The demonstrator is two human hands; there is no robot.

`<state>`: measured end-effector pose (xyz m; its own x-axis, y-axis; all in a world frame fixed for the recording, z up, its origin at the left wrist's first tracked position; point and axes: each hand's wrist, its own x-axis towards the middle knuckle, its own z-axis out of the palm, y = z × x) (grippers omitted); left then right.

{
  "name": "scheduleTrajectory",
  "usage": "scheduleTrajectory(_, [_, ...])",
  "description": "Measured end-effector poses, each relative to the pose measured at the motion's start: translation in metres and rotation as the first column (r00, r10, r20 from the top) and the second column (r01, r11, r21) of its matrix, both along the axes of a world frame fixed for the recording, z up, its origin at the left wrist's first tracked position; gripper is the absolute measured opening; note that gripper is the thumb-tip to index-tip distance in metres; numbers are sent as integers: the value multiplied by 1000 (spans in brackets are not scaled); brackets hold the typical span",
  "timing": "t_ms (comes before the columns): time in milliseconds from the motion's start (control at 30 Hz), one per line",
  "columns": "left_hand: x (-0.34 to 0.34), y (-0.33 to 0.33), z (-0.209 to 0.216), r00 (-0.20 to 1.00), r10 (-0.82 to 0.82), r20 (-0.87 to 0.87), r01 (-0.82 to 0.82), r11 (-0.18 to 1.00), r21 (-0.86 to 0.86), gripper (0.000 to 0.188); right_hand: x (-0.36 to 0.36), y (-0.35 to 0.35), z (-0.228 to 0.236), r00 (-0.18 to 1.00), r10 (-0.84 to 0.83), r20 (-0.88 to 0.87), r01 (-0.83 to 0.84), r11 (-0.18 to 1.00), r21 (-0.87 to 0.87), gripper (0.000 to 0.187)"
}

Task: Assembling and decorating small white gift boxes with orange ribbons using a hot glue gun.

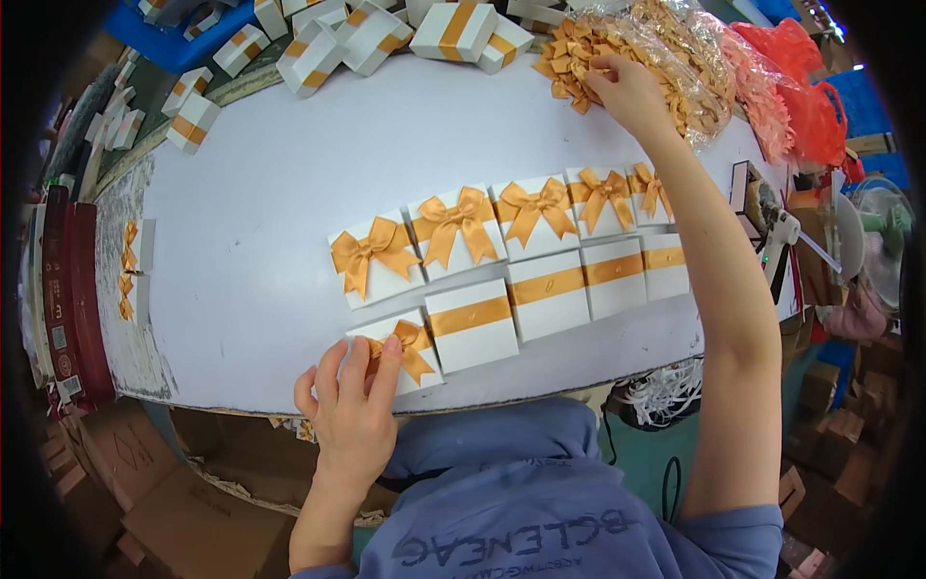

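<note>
At the table's near edge, my left hand point(355, 415) has its fingertips pressed on a gold satin ribbon bow point(415, 349) atop a white gift box point(424, 378). My right arm stretches to the far right, where my right hand point(629, 95) dips curled fingers into a heap of gold bows point(569, 58); thumb and forefinger pinch at a bow on its edge. Behind the left hand's box runs a row of white boxes topped with gold bows point(458, 232). To its right, several boxes carry only a flat gold ribbon band point(473, 317).
Loose white boxes point(453, 31) with gold bands lie along the far edge, near a blue crate point(174, 43). A clear plastic bag point(709, 68) and a red bag point(796, 58) stand at the far right, with a small fan point(873, 227) beyond. Two bowed boxes point(143, 246) sit at left.
</note>
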<state>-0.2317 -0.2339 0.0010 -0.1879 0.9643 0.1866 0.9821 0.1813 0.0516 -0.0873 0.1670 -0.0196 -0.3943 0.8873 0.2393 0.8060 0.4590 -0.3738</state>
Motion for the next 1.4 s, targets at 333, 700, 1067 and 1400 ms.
scheduleTrajectory(333, [-22, 63, 30, 642, -224, 734, -101, 923, 370, 41, -40, -47, 12, 991, 123, -51, -132, 947, -292, 15])
scheduleTrajectory(700, [-26, 216, 5, 53, -118, 992, -491, 861, 129, 19, -38, -111, 36, 834, 221, -505, -329, 934, -135, 19])
scheduleTrajectory(1067, [-7, 139, 37, -143, -194, 971, -265, 952, 151, 23, -31, -176, 61, 574, -90, -814, -586, 649, -485, 12])
scheduleTrajectory(1400, [28, 49, -1, 730, -178, 660, -123, 915, 384, 18, 9, -235, 32, 840, 180, -513, -490, 659, -571, 14])
